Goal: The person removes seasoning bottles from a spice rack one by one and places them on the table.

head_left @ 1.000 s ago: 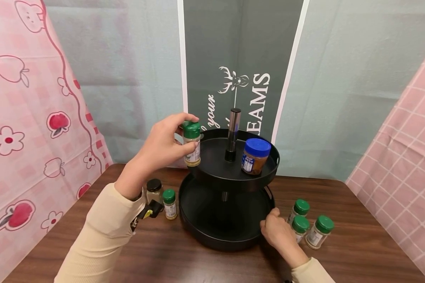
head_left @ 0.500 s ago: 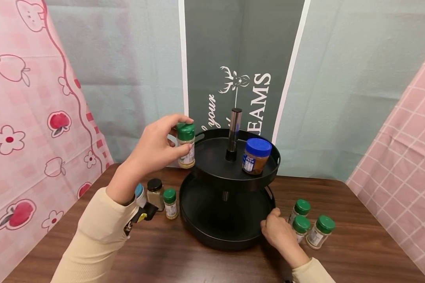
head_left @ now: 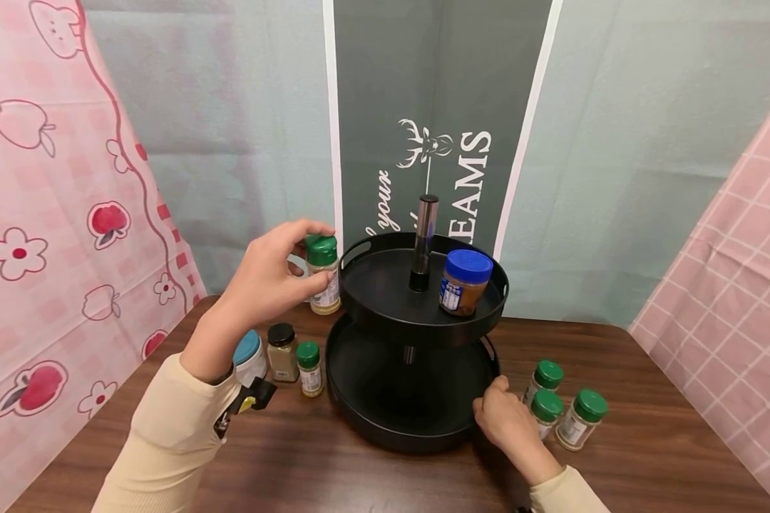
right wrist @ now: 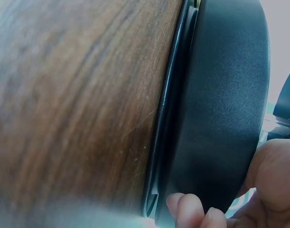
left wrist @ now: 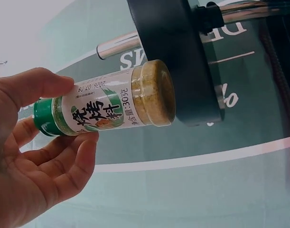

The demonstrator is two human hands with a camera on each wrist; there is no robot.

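My left hand (head_left: 266, 274) holds a green-capped spice bottle (head_left: 325, 293) upright, just left of the upper tray of a black two-tier stand (head_left: 385, 329). In the left wrist view, thumb and fingers pinch the spice bottle (left wrist: 104, 104) near its green cap, and its base points toward the tray. My right hand (head_left: 510, 422) grips the lower tray (head_left: 417, 443) at its right side. The right wrist view has the fingertips (right wrist: 190, 209) against its outer wall and the thumb over the rim. A blue-lidded jar (head_left: 465, 283) stands on the upper tray's right half.
Left of the stand are a small green-capped bottle (head_left: 310, 370), a black-capped jar (head_left: 283, 354) and a blue-lidded white container (head_left: 250, 360). To its right, beside my right hand, stand several green-capped bottles (head_left: 575, 424). Cloth hangs (head_left: 616, 178) behind the wooden table (head_left: 282, 456).
My left hand has carried the spice bottle left and downward, from overlapping the upper tray's left rim to beside it. The right hand has stayed on the lower tray.
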